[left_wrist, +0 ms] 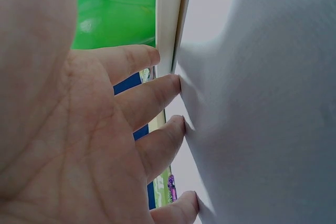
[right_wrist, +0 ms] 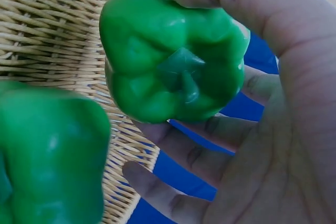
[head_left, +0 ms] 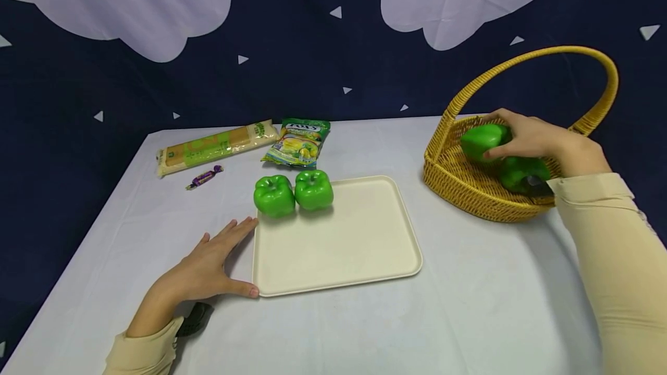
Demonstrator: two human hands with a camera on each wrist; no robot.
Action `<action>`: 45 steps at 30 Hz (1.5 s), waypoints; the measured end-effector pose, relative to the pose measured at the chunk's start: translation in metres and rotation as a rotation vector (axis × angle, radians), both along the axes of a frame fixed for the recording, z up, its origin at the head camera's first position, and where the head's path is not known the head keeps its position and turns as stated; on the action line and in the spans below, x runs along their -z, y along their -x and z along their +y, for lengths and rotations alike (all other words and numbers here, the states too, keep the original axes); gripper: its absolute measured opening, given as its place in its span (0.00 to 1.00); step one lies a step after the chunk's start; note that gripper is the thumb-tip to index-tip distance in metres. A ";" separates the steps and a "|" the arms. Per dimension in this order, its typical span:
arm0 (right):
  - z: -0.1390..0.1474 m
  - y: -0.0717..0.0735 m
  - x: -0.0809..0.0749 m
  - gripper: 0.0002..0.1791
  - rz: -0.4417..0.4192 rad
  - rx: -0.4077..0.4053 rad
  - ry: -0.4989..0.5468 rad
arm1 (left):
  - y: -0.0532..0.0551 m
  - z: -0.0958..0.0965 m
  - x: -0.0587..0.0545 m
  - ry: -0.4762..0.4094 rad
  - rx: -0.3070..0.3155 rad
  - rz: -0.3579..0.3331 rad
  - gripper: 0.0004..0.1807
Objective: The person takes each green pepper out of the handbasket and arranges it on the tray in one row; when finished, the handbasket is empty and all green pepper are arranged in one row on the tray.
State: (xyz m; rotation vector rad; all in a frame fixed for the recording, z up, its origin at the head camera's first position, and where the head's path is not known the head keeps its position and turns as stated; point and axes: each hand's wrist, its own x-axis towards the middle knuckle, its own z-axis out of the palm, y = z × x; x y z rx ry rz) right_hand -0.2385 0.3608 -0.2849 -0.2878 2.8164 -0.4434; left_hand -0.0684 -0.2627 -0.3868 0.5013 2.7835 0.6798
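Note:
My right hand [head_left: 531, 138] grips a green bell pepper [right_wrist: 173, 56] between thumb and fingers, inside the wicker basket [head_left: 469, 195] on the right. Another bell pepper [head_left: 521, 172] lies in the basket below that hand, partly hidden by the wrist. On the left, my left hand [head_left: 213, 265] is spread with straight fingers on the table, thumb and fingertips right at the left edge of the cream tray [head_left: 344, 247]. Two glossy bell peppers [head_left: 274, 195] stand side by side at the tray's back left corner.
Behind the tray lie a long pasta packet [head_left: 216, 146] and a green Fox's candy bag [head_left: 299, 142]. A purple wrapped candy [head_left: 205, 177] lies in front of the pasta. The basket's tall handle [head_left: 542, 54] arches over my right hand. A dark patterned cloth [head_left: 292, 33] hangs behind the table.

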 end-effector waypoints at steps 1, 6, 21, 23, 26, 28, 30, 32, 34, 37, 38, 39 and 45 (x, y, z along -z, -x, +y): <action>0.000 0.000 -0.002 0.52 0.004 0.002 -0.004 | 0.000 0.000 0.000 -0.002 0.000 0.000 0.76; 0.000 -0.003 -0.009 0.51 0.021 0.011 -0.023 | 0.000 0.000 0.000 -0.008 0.001 -0.005 0.76; -0.003 -0.023 -0.030 0.48 0.098 0.026 0.013 | 0.000 -0.001 0.000 -0.001 0.006 -0.002 0.76; -0.005 -0.025 -0.033 0.48 0.111 0.026 0.021 | 0.000 -0.001 0.000 0.001 0.005 -0.001 0.76; -0.009 -0.030 -0.039 0.47 0.125 0.024 0.023 | 0.000 -0.001 0.000 0.002 0.005 0.000 0.76; -0.011 -0.033 -0.042 0.46 0.128 0.018 0.027 | 0.000 0.000 0.000 0.001 0.005 0.003 0.76; -0.013 -0.036 -0.045 0.46 0.125 0.014 0.031 | 0.000 -0.001 -0.001 -0.002 0.006 0.003 0.76; -0.014 -0.039 -0.048 0.46 0.124 0.008 0.038 | 0.000 -0.001 -0.001 -0.006 0.006 0.003 0.76; -0.016 -0.042 -0.051 0.45 0.132 0.001 0.040 | -0.001 -0.001 -0.001 -0.008 0.006 0.001 0.76; -0.020 -0.047 -0.054 0.43 0.147 -0.015 0.038 | -0.001 -0.001 -0.001 -0.013 0.005 -0.002 0.76; -0.022 -0.049 -0.056 0.43 0.155 -0.019 0.035 | -0.001 -0.001 -0.001 -0.014 0.006 -0.001 0.76; -0.023 -0.050 -0.057 0.43 0.163 -0.026 0.031 | -0.001 -0.001 -0.001 -0.013 0.005 -0.001 0.76; -0.031 -0.056 -0.062 0.43 0.201 -0.060 0.019 | 0.000 -0.001 -0.001 -0.009 0.007 0.000 0.76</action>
